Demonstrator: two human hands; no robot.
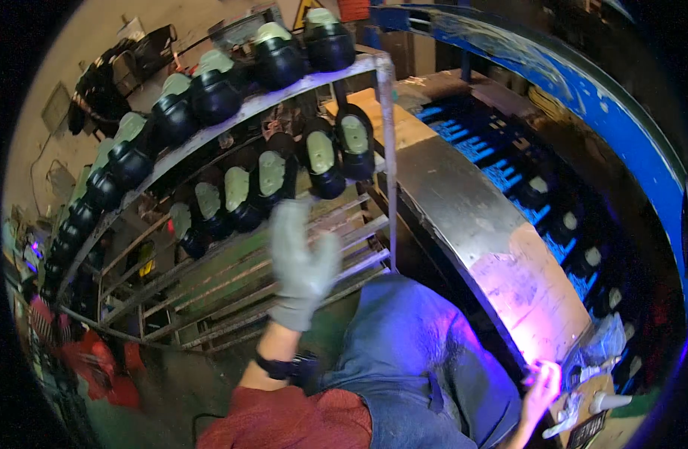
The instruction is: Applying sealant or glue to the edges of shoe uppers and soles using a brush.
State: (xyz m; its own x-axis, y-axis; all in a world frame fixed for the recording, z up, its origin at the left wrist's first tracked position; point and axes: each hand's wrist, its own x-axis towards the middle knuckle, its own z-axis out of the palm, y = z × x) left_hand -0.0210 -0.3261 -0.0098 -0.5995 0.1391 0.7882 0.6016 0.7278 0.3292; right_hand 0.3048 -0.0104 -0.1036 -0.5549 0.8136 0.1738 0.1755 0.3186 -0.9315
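My left hand, in a grey work glove, is raised in front of the metal rack. It is slightly blurred, fingers stretched up and thumb apart, with nothing seen in it. Just past its fingertips is a black shoe on a pale green last, in the lower row; whether they touch I cannot tell. My right hand is bare and lit violet at the near edge of the metal-topped table. Its fingers are curled together around something small and dark that I cannot make out.
More black shoes on lasts line the rack's top row. Right of the table, several lasts stand among blue-lit strips beneath a curved blue machine frame. A clear plastic bag and a white nozzle-like piece lie by my right hand.
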